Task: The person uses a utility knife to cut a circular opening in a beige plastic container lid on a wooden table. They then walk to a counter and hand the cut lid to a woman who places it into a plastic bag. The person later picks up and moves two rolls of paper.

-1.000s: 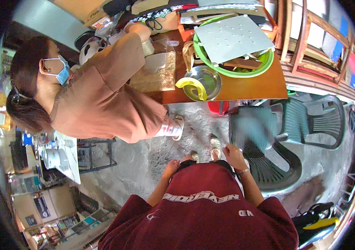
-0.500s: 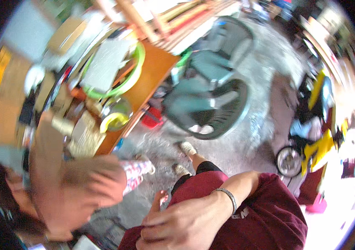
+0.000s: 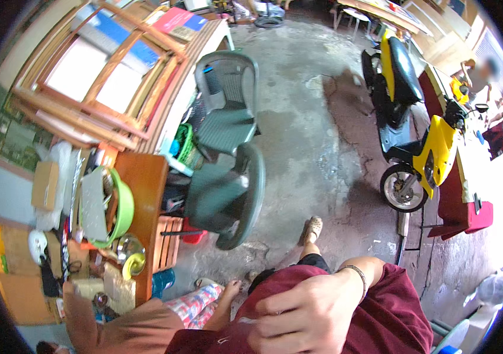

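My right hand (image 3: 303, 314) is held in front of my maroon shirt (image 3: 390, 307), its back turned up. Its fingers are somewhat apart and point leftward, with nothing visible in them. A bracelet (image 3: 358, 278) circles that wrist. The lower fingers run toward the bottom edge and are partly blurred. My left hand is out of the picture. Close on my left is another person in a brown top (image 3: 130, 327) and patterned trousers (image 3: 195, 305). One of my feet, in a light shoe (image 3: 313, 226), is on the concrete floor (image 3: 299, 127) ahead.
Two green plastic chairs (image 3: 226, 127) stand ahead left. Beside them, a wooden table (image 3: 148, 192) bears a green basin (image 3: 125, 209) and a yellow cup (image 3: 135, 265). Wooden frames (image 3: 95, 88) are stacked farther back. A yellow scooter (image 3: 434, 150) is parked right, near a red-covered table (image 3: 470, 218).
The view has turned, so the chairs and wooden table appear farther left. The other person shows lower in the picture. My right hand appears farther right, and one foot has stepped forward.
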Motion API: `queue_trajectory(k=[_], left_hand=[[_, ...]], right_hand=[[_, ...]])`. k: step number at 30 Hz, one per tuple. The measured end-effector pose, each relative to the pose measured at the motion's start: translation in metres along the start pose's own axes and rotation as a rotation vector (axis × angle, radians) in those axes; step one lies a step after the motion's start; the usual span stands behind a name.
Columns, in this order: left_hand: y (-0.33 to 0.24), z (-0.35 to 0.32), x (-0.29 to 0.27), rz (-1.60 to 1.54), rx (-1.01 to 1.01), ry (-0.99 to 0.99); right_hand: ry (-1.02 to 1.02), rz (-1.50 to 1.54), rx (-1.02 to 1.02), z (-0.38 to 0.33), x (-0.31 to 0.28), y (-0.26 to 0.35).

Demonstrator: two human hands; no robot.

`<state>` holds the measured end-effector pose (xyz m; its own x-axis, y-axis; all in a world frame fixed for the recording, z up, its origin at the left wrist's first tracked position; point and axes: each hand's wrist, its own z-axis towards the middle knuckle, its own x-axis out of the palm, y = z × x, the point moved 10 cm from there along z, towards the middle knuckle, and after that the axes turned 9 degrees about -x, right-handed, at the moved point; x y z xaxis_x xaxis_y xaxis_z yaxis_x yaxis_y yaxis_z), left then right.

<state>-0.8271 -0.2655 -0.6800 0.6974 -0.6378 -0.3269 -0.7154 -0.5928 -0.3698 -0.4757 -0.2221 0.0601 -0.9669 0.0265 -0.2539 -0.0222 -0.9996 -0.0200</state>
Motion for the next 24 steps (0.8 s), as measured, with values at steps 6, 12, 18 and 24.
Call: queue_trajectory(k=[6, 12, 18, 24], left_hand=[[-0.146, 0.037, 0.072, 0.002, -0.047, 0.148], [-0.283, 0.086, 0.131, 0.041, -0.006, 0.177], [-0.394, 0.146, 0.143, 0.222, 0.116, 0.13], [-0.599, 0.288, 0.133, 0.269, 0.096, 0.215]], right_hand=[[0.066, -0.091, 0.157, -0.029, -0.142, -0.047], [0.14, -0.08, 0.145, -0.065, -0.267, -0.113], [0.229, -0.022, 0.064, -0.12, -0.385, -0.245], [0.11, -0.5, 0.319, -0.163, -0.552, -0.399]])
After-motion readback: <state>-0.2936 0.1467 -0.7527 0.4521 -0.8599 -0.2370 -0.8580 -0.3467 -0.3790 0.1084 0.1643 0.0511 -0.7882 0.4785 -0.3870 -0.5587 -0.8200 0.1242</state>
